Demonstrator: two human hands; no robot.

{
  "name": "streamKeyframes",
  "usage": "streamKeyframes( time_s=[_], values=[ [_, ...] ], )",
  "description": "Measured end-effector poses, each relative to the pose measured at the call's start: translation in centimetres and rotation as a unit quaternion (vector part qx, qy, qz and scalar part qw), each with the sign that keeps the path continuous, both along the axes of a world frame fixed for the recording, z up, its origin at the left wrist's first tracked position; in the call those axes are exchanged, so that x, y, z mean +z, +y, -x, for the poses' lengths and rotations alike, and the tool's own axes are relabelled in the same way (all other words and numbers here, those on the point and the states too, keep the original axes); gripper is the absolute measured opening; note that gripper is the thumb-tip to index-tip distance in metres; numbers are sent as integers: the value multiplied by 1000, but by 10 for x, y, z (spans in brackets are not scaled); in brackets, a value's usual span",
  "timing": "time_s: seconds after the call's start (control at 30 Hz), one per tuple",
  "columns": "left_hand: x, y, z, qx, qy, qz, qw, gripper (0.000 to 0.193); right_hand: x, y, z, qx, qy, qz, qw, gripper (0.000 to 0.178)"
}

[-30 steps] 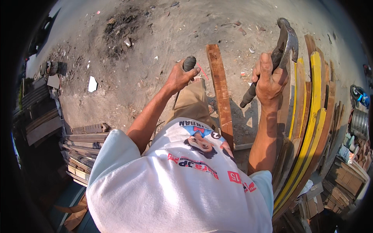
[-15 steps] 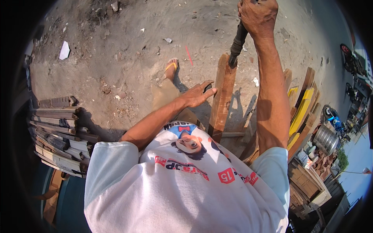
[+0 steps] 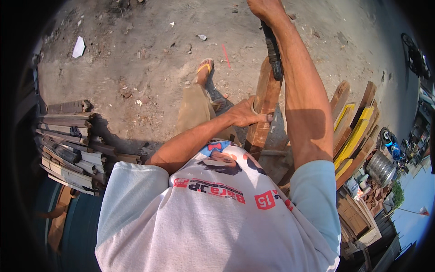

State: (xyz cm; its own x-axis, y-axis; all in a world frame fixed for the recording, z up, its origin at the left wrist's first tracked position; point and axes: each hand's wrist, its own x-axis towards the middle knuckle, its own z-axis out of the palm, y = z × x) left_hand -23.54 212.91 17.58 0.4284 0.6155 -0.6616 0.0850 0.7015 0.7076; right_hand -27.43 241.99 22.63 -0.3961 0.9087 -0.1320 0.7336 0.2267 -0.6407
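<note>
A reddish-brown wooden beam (image 3: 267,94) runs away from my body, right of centre. My left hand (image 3: 248,113) is closed on the beam partway along, thumb across its top and fingers at its left side. At the top edge, partly cut off by the picture, my right hand (image 3: 266,10) grips a dark, bar-like tool (image 3: 272,47) with a ridged or wrapped shaft. The tool's near end lies over the beam's far end; whether they touch I cannot tell. The rest of the tool is out of view.
Stacked wooden pieces (image 3: 70,149) lie at the left. Upright-leaning planks, one a yellow plank (image 3: 355,136), stand at the right beside a metal drum (image 3: 381,167). My sandalled foot (image 3: 205,70) is on the dirt ground (image 3: 149,59). Motorbikes stand at the far right.
My left hand has moved right and closed on the beam, where before it was beside it with fingers apart. My right hand and the tool have shifted left and farther up.
</note>
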Motion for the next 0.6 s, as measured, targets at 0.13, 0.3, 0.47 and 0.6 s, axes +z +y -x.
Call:
streamKeyframes(
  time_s=[0.13,0.3,0.47,0.6],
  values=[
    [-4,-7,-6,29,-18,-19,999,124,69,-40,-16,10,79,23,997,37],
    [-6,-7,-3,42,-46,-8,998,119,89,-79,-49,72,274,-179,942,22],
    [-17,-8,-4,32,-25,-32,999,117,110,-73,-33,8,195,-3,981,17],
    [8,-3,6,39,-63,-24,997,125,74,-55,-11,46,139,-91,985,18]
  ],
)
